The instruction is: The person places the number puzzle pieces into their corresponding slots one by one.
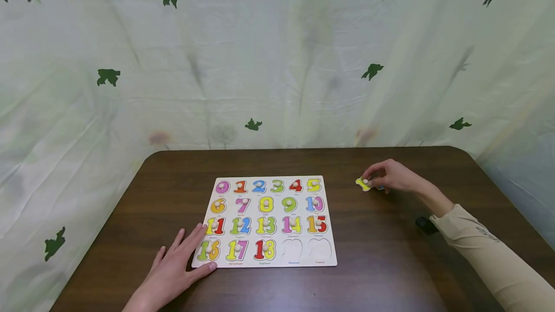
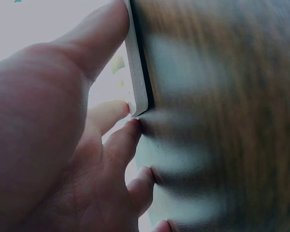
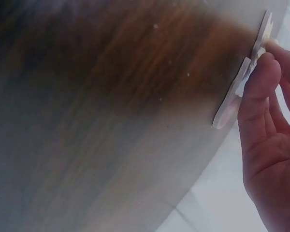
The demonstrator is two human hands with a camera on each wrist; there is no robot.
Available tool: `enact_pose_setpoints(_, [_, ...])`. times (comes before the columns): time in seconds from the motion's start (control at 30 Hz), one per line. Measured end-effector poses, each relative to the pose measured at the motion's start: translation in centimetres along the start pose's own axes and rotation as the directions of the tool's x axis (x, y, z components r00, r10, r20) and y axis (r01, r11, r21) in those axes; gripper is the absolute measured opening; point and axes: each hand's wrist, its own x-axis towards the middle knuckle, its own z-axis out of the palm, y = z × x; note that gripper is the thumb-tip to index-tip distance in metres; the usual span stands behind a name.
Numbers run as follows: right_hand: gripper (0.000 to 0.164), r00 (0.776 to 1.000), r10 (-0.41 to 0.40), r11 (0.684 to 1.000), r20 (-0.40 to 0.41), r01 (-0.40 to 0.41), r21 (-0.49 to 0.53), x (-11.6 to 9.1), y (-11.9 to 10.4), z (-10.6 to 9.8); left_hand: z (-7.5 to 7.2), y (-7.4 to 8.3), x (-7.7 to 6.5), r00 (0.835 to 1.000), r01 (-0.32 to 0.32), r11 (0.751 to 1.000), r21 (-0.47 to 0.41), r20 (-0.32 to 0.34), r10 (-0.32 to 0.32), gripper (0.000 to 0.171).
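Note:
A white number puzzle board (image 1: 277, 211) lies on the table, with coloured, knobbed numbers from 0 to 18 seated in it. Two bare recesses show at its bottom right, over the printed words Nineteen and Twenty. My left hand (image 1: 173, 266) rests at the board's lower left corner, fingers spread, thumb on the bottom edge. Right of the board, my right hand (image 1: 393, 177) pinches a yellow-edged number piece (image 1: 362, 185) between thumb and fingertips. In the right wrist view a second flat piece (image 3: 227, 104) lies beside it, partly hidden by the thumb.
The brown wooden table (image 1: 269, 290) has rounded far corners. A small black object (image 1: 426, 225) shows beside the right sleeve. Behind the table hangs a pale curtain (image 1: 269, 61) with green leaf prints.

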Motion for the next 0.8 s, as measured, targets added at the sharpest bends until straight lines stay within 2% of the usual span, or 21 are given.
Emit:
enact_pose_setpoints(0.4, [0.015,0.998,0.024,0.995,-0.063,-0.030,-0.093,-0.1,-0.5,0.9,-0.1,0.0,0.1,1.000,0.012,1.000,-0.010,0.004,-0.012,0.101])
enact_pose_setpoints(0.63, [0.014,0.995,-0.034,0.994,-0.097,0.024,-0.105,-1.0,-1.0,1.9,-0.1,0.0,0.2,1.000,0.011,1.000,-0.005,0.006,-0.011,0.101])
enact_pose_setpoints(0.8, [0.011,0.988,-0.078,0.990,-0.135,0.061,-0.127,-1.7,-2.4,3.0,-0.1,0.0,0.2,1.000,0.019,1.000,-0.005,0.016,-0.019,0.101])
